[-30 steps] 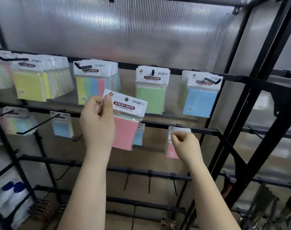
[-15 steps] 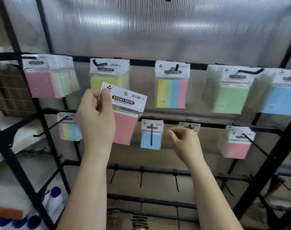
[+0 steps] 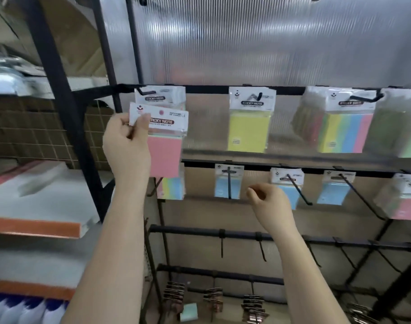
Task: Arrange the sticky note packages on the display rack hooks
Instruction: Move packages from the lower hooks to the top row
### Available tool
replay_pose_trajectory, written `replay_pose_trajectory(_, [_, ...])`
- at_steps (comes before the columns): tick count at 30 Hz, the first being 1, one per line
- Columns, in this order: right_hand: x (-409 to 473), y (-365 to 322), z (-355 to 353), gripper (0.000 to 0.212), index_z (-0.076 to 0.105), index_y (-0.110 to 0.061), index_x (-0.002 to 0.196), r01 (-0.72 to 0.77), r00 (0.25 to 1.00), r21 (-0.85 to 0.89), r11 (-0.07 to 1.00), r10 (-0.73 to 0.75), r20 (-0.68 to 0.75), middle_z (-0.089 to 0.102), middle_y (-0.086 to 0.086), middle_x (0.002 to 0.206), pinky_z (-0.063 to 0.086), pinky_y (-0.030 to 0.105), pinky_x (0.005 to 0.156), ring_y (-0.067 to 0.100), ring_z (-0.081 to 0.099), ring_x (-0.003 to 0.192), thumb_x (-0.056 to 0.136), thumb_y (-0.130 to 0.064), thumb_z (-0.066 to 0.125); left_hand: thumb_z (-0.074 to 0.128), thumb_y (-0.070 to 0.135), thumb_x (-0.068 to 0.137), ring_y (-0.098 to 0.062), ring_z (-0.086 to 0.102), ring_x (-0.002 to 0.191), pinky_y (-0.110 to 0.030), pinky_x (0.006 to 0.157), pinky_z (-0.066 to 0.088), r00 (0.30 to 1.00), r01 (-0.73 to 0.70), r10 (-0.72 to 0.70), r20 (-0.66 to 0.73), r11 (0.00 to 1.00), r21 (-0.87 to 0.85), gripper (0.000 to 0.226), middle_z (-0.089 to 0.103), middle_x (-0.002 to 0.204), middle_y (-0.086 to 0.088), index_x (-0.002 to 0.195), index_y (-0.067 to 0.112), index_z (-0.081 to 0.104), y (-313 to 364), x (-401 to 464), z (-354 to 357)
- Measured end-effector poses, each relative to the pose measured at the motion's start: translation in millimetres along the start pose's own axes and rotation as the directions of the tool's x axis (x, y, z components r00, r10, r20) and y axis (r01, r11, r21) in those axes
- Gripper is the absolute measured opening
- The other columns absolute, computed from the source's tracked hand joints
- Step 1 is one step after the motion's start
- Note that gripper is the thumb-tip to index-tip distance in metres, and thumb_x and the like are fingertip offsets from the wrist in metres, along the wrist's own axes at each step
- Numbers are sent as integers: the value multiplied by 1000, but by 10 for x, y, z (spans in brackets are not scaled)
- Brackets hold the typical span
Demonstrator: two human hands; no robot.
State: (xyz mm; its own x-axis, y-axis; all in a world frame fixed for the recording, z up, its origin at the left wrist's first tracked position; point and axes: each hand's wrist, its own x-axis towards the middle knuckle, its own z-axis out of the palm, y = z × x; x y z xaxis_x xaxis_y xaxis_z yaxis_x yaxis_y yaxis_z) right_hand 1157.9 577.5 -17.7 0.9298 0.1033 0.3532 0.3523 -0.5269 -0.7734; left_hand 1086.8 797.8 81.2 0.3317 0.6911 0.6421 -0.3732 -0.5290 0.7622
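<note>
Most hooks already carry packages, while the left hand grips a pink sticky note package before the upper-left hook, not yet hung; the right hand, loosely curled, holds nothing.

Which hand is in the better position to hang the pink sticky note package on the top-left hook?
Left. The left hand already pinches the pink package by its header, just below the top-left hook. The right hand holds nothing and hangs lower, by the blue packs on the second row.
</note>
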Motion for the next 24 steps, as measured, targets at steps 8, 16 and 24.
replay_pose_trajectory(8, [82,-184,156,19,69,-14,104,-4,1000,1,1000,4,0,60,-13,81,38,10,62,0,54,76,95,-20,53,54,35,93,18,51,57,-4,55,38,997,-14,7,-80,997,-80,25,50,70,15,73,29,42,-66,487,83])
replay_pose_trajectory(16, [246,-233,325,22,70,-13,105,-14,1000,20,1000,14,-5,68,-4,88,42,17,59,7,60,75,95,-21,52,56,32,92,15,52,57,-5,57,40,992,-51,43,-117,996,-71,24,51,68,16,72,30,42,-149,666,152])
replay_pose_trajectory(24, [375,-190,416,20,69,-14,105,-22,1000,29,999,23,-19,66,-5,86,38,14,55,0,57,73,95,-21,53,56,28,91,8,45,51,-6,56,37,987,-56,45,-152,996,-70,29,44,59,15,67,30,40,-335,670,250])
